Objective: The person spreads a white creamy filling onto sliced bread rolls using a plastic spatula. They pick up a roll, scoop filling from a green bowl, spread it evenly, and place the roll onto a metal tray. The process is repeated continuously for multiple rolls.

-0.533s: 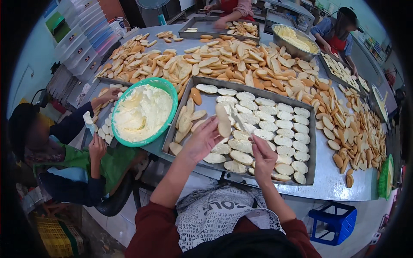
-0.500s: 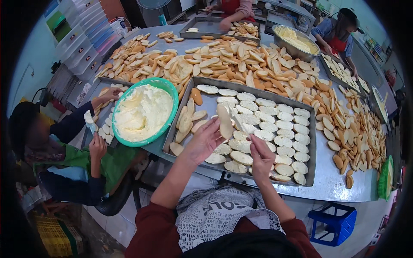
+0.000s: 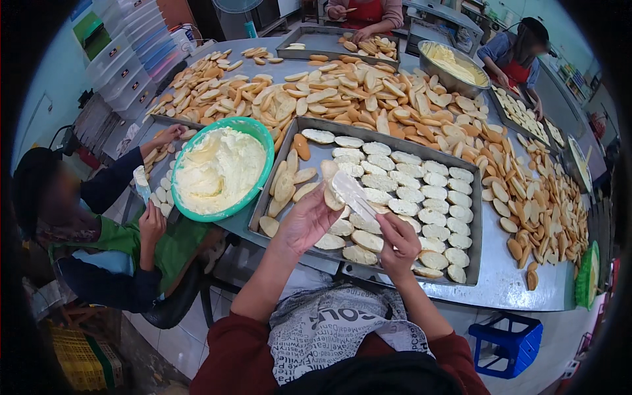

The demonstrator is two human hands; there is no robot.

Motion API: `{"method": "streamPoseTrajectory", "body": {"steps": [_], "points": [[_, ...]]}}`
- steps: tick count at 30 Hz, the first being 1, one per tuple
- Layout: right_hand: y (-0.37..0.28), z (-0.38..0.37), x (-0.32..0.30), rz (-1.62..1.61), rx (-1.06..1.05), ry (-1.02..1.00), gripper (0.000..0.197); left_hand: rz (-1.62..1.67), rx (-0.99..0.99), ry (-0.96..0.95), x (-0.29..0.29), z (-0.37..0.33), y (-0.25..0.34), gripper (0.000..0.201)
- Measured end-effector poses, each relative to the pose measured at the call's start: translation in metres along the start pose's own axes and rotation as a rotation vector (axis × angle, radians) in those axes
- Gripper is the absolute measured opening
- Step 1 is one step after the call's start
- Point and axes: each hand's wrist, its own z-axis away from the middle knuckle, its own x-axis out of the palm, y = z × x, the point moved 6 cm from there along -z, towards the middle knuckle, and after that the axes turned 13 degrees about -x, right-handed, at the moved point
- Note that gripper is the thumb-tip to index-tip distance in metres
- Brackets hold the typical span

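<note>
Over the left part of a metal tray (image 3: pixel 475 227), my left hand (image 3: pixel 306 220) holds up an oval slice of bread (image 3: pixel 330 197). My right hand (image 3: pixel 398 243) grips a spatula (image 3: pixel 352 192), its cream-smeared blade lying against the slice's face. Rows of cream-coated slices (image 3: pixel 434 216) fill the middle and right of the tray. Several plain slices (image 3: pixel 284 184) lie along its left side. A green basin (image 3: pixel 268 148) of pale cream (image 3: pixel 220 171) stands to the left of the tray.
A long heap of bread slices (image 3: pixel 368 92) spreads behind the tray and down the right. Co-workers sit at left (image 3: pixel 99 230), far side (image 3: pixel 362 13) and far right (image 3: pixel 517 56). A metal bowl (image 3: pixel 454 82) of cream stands at the back. A blue stool (image 3: pixel 507 343) is below the table.
The spatula's blade has come left and turned onto the slice in my left hand. My left hand has shifted slightly, tilting the slice. The far co-worker's hands have moved.
</note>
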Motion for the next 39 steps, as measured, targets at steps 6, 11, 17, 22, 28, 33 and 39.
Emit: {"method": "streamPoseTrajectory", "body": {"steps": [6, 11, 17, 22, 28, 33, 39], "points": [[-0.008, -0.013, -0.034, 0.092, 0.029, 0.017, 0.047, -0.071, 0.092, 0.011, -0.018, -0.001, 0.015, 0.044], [-0.029, -0.025, -0.034, 0.103, -0.123, -0.152, 0.053, -0.115, 0.1, 0.003, -0.012, -0.003, 0.013, 0.05], [-0.037, -0.027, -0.052, 0.19, -0.224, -0.179, 0.059, -0.158, 0.076, 0.055, -0.012, 0.002, 0.013, 0.059], [-0.031, -0.03, -0.036, 0.275, -0.29, -0.19, 0.061, -0.128, -0.034, -0.035, -0.004, 0.0, -0.003, 0.064], [-0.016, -0.055, -0.022, 0.349, -0.31, -0.153, 0.062, -0.09, -0.11, -0.081, -0.004, 0.0, -0.015, 0.066], [-0.019, -0.058, -0.02, 0.323, -0.34, -0.139, 0.064, -0.051, -0.161, -0.066, -0.001, 0.0, -0.011, 0.052], [-0.009, -0.06, -0.022, 0.352, -0.282, -0.08, 0.064, -0.093, -0.118, -0.101, -0.007, -0.002, -0.013, 0.067]]}}
